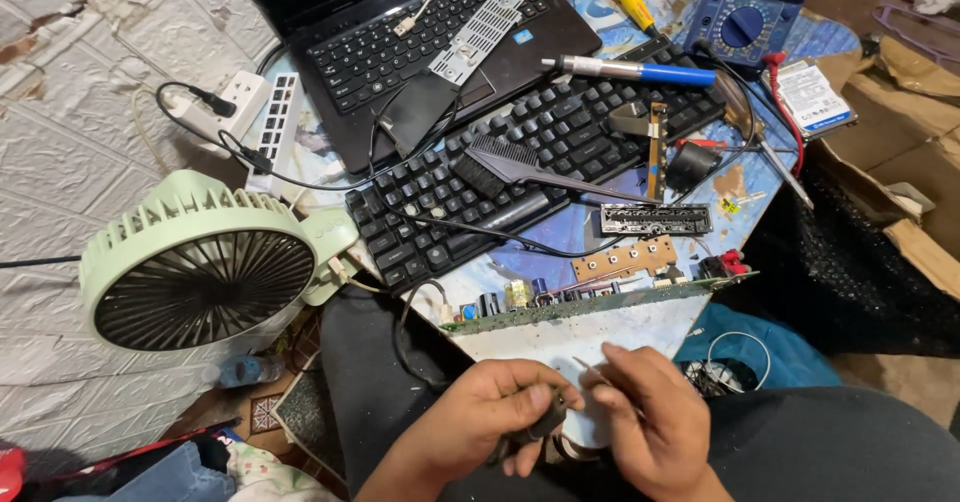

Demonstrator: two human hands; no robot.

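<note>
A pale green fan (200, 262) fills the left of the frame; a black keyboard (530, 162) crosses the desk (560, 237) at centre. At bottom centre, the left hand (490, 417) clenches a dark tool (545, 424) (partly hidden), and the right hand (650, 417) pinches a thin wire (590, 368).

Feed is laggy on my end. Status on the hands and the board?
Left hand gripping a small dark tool. Right hand pinching a thin wire. Circuit board on edge just beyond them. Nothing between.
</note>
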